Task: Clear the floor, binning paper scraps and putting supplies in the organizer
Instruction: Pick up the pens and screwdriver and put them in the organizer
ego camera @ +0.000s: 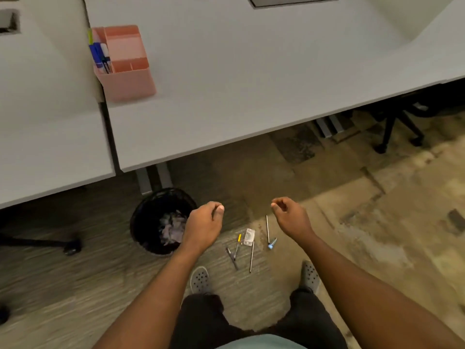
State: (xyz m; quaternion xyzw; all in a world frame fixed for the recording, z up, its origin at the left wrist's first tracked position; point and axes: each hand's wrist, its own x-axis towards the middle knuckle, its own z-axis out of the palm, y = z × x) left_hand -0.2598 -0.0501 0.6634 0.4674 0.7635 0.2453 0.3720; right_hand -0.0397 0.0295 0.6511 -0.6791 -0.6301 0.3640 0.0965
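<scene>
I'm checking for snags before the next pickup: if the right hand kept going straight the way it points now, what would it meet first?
Probably nothing close: the right hand points forward toward bare carpet, then the desk edge. Depth is unclear.

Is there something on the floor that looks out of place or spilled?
Yes. A loose scatter of supplies lies on the carpet between the person's feet and the bin: pens, thin rods, a small white packet and a blue-capped item. They belong in the pink organizer on the desk. Both hands hold nothing.
</scene>
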